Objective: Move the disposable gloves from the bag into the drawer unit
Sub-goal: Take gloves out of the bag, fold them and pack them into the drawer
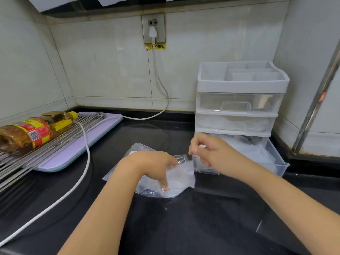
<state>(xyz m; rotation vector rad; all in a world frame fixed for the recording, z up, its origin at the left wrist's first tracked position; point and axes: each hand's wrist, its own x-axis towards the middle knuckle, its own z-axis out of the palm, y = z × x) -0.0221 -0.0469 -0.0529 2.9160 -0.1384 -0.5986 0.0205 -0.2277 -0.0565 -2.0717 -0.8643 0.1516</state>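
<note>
Step in hand, as I judge it: drawing the gloves out of the bag. To do it well, the left hand (153,165) should pin the bag (128,159) flat while the right lifts slowly and swings toward the open drawer. The film looks thin and clingy, so a fuller hold seems wiser if it stretches.

Far left of the left fingers: an oil bottle (31,132) lying on a metal rack (55,144). A white cable (86,162) runs between these and the bag. None of it is involved.

Left fingers: curled down, gripping the bag near its mouth against the black counter (184,227).

Gloves (181,174): a crumpled translucent wad at the bag mouth, just right of the left fingertips, with a strip drawn up to the right fingers.

Right hand (211,153): thumb and forefinger narrowed to a pinch on that strip, other fingers loosely curled, raised above the wad.

Drawer unit (239,85): just behind the right fingers. Its bottom drawer (279,162) is pulled out, with clear plastic already inside; how many gloves, I cannot tell.
</note>
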